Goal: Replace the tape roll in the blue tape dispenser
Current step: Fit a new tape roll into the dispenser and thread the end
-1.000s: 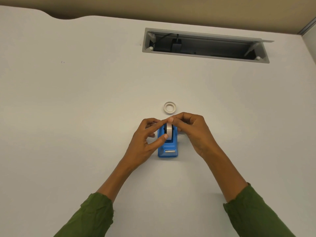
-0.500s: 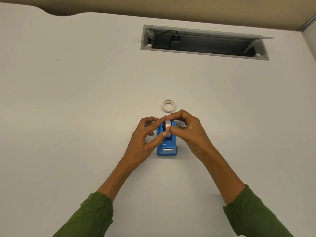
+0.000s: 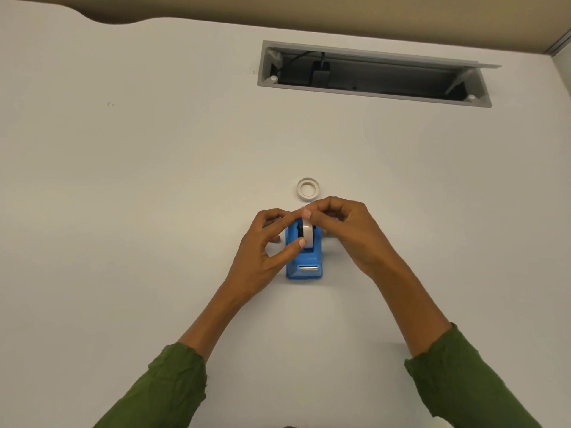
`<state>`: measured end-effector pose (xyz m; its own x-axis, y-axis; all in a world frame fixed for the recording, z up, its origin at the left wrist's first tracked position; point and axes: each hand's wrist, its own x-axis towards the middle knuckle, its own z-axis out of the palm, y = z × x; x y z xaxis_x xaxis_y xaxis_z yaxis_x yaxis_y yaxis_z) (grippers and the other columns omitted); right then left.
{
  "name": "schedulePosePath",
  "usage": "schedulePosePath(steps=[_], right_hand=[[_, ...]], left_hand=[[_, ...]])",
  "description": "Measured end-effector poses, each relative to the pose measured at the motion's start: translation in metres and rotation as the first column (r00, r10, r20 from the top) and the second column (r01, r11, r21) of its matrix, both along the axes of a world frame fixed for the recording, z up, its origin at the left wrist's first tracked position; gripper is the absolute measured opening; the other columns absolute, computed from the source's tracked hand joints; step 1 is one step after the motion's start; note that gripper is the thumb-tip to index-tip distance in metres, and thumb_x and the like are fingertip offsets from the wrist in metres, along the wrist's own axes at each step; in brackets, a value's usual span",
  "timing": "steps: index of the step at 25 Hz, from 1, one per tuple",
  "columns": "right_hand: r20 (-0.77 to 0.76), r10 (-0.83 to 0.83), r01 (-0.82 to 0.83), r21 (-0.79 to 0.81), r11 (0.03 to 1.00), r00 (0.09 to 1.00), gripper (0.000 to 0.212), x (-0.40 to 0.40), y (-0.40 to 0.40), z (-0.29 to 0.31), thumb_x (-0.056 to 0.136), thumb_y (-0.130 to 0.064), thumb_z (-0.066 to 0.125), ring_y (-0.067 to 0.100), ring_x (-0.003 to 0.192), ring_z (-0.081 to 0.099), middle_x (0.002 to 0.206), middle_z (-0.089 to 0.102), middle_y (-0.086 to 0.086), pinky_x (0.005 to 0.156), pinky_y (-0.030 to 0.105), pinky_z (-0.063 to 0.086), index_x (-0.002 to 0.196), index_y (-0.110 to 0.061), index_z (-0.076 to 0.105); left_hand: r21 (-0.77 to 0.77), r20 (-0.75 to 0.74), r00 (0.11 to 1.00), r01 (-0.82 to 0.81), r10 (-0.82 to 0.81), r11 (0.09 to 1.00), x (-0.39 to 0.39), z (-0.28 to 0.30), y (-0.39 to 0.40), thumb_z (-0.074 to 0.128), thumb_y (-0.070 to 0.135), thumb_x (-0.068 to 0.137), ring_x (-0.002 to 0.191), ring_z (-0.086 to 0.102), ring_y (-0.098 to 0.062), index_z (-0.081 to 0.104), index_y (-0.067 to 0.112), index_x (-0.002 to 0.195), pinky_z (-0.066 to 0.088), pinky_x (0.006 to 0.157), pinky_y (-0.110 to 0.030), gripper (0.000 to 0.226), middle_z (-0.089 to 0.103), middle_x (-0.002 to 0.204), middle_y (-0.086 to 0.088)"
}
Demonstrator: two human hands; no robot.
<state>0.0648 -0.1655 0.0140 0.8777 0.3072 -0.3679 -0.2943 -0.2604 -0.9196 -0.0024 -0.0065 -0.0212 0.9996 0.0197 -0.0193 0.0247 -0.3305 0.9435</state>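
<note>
Both hands meet over the blue tape dispenser (image 3: 304,259), which stands on the white surface (image 3: 123,211) with its metal cutter end toward the person. Her or his left hand (image 3: 262,251) curls in from the dispenser's left side: the thumb lies across the near part of the tape roll (image 3: 308,231) and the forefinger reaches over the roll's top, so the roll is pinched between them, the other fingers bent and loose behind. That roll, pale and standing on edge, sits in the dispenser's cradle, directly between the two hands.

From the other side the right hand (image 3: 349,233) comes in with its fingers bunched; thumb and forefinger close together right at the top of the roll, touching the left forefinger there. Whether they have caught the loose end of the tape I cannot tell, as the spot is too small and covered by fingertips.

Just beyond the right hand's fingertips, apart from them, a white empty ring (image 3: 308,189) lies flat on the surface. Far beyond both hands, a long grey cable hatch (image 3: 374,74) is sunk into the surface, with a dark plug and cord inside near its left end. Green sleeves (image 3: 167,387) cover both forearms short of the wrists.
</note>
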Motion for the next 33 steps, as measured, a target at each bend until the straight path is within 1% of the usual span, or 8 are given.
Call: schedulePosePath(steps=[4, 9, 15, 20, 23, 27, 29, 33], right_hand=[[0.012, 0.126, -0.125, -0.079, 0.989, 0.992, 0.035, 0.003, -0.009, 0.002, 0.061, -0.027, 0.084, 0.005, 0.101, 0.063, 0.101, 0.071, -0.008, 0.088, 0.024, 0.050, 0.093, -0.022, 0.071], [-0.022, -0.032, 0.033, 0.043, 0.999, 0.999, 0.021, -0.001, -0.002, -0.006, 0.069, -0.019, 0.080, 0.013, 0.096, 0.067, 0.096, 0.074, 0.003, 0.086, 0.028, 0.052, 0.087, -0.013, 0.073], [-0.049, -0.115, 0.120, 0.118, 0.986, 0.992, 0.010, -0.004, 0.006, -0.009, 0.076, -0.016, 0.074, 0.007, 0.078, 0.070, 0.080, 0.075, -0.002, 0.066, 0.014, 0.051, 0.084, -0.011, 0.073], [-0.058, -0.092, 0.094, 0.023, 0.995, 0.994, 0.011, 0.001, 0.005, -0.002, 0.076, -0.023, 0.074, 0.007, 0.075, 0.066, 0.080, 0.073, 0.003, 0.069, 0.021, 0.052, 0.082, -0.013, 0.074], [-0.032, 0.050, -0.051, -0.044, 0.998, 0.998, 0.018, 0.007, -0.005, 0.011, 0.068, -0.028, 0.080, 0.006, 0.081, 0.067, 0.084, 0.075, -0.004, 0.069, 0.015, 0.051, 0.083, -0.020, 0.076], [0.107, 0.220, -0.170, -0.347, 0.922, 0.970, 0.031, 0.011, -0.005, 0.022, 0.051, -0.031, 0.089, 0.005, 0.080, 0.062, 0.085, 0.064, -0.016, 0.065, 0.019, 0.046, 0.077, -0.029, 0.071], [0.124, 0.228, -0.172, -0.352, 0.920, 0.966, 0.032, 0.011, -0.002, 0.025, 0.050, -0.026, 0.090, 0.007, 0.071, 0.060, 0.077, 0.063, -0.012, 0.059, 0.016, 0.048, 0.076, -0.025, 0.071], [0.018, 0.193, -0.182, -0.259, 0.949, 0.981, 0.033, 0.017, -0.001, 0.031, 0.049, -0.013, 0.090, 0.009, 0.053, 0.062, 0.064, 0.067, 0.004, 0.050, 0.016, 0.050, 0.077, -0.009, 0.075]], left_hand=[[0.031, 0.002, 1.000, -0.019, 0.019, 0.999, 0.000, 0.001, -0.001, 0.058, 0.029, 0.085, 0.105, 0.050, -0.007, 0.050, 0.030, 0.125, 0.045, 0.081, -0.011, 0.041, 0.048, 0.116, 0.003], [0.013, 0.017, 0.999, -0.033, 0.033, 0.999, -0.003, 0.002, -0.002, 0.064, 0.021, 0.083, 0.103, 0.052, -0.010, 0.048, 0.027, 0.129, 0.046, 0.080, -0.013, 0.049, 0.049, 0.114, 0.001], [-0.007, -0.001, 0.998, -0.064, 0.064, 0.998, -0.002, 0.002, -0.004, 0.069, 0.019, 0.078, 0.106, 0.051, -0.011, 0.053, 0.028, 0.119, 0.046, 0.080, -0.017, 0.045, 0.049, 0.117, 0.001], [0.000, 0.002, 0.998, -0.062, 0.062, 0.998, -0.003, 0.003, -0.003, 0.069, 0.020, 0.078, 0.106, 0.051, -0.010, 0.055, 0.026, 0.120, 0.047, 0.080, -0.018, 0.044, 0.050, 0.116, 0.001], [0.013, 0.001, 0.999, -0.053, 0.053, 0.999, -0.003, 0.003, -0.003, 0.069, 0.018, 0.079, 0.105, 0.051, -0.010, 0.056, 0.020, 0.122, 0.046, 0.080, -0.014, 0.046, 0.050, 0.116, 0.001], [0.032, -0.010, 0.999, -0.036, 0.036, 0.999, -0.002, 0.002, -0.001, 0.070, 0.016, 0.078, 0.106, 0.051, -0.011, 0.055, 0.019, 0.124, 0.045, 0.081, -0.011, 0.049, 0.050, 0.118, -0.001], [0.034, -0.012, 0.999, -0.036, 0.036, 0.999, -0.002, 0.003, -0.002, 0.071, 0.016, 0.077, 0.106, 0.052, -0.012, 0.055, 0.018, 0.123, 0.045, 0.080, -0.011, 0.049, 0.050, 0.118, -0.002], [0.027, -0.013, 0.999, -0.043, 0.043, 0.999, -0.002, 0.003, -0.002, 0.071, 0.016, 0.077, 0.105, 0.052, -0.012, 0.056, 0.019, 0.122, 0.046, 0.079, -0.012, 0.048, 0.051, 0.118, -0.002]])
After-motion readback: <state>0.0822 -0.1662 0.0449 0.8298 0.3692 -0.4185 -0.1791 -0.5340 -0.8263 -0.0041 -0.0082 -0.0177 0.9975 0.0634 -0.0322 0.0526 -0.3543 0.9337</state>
